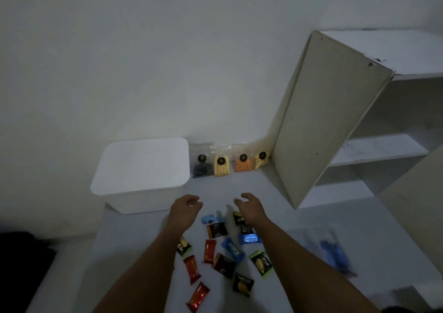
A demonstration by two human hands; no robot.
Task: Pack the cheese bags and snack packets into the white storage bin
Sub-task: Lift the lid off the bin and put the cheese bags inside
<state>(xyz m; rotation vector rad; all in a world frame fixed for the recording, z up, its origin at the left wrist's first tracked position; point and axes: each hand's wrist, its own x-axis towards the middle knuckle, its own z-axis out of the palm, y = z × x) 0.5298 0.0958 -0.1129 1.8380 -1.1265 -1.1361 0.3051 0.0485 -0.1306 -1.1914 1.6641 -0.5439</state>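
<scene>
- Left hand (pixel 185 206): grip loose, fingers half curled, holding nothing, above the worktop (pixel 239 185) just in front of the bin.
- Right hand (pixel 249 206): grip loose too, fingers relaxed, nothing held, over the far end of the snack packets (pixel 217 252).
- White storage bin (pixel 141 168): lid on, far left of worktop.
- Four cheese bags (pixel 230 160): upright in a row against the wall, between bin and shelf unit (pixel 335 120).
- Snack packets scattered flat between both forearms.
</scene>
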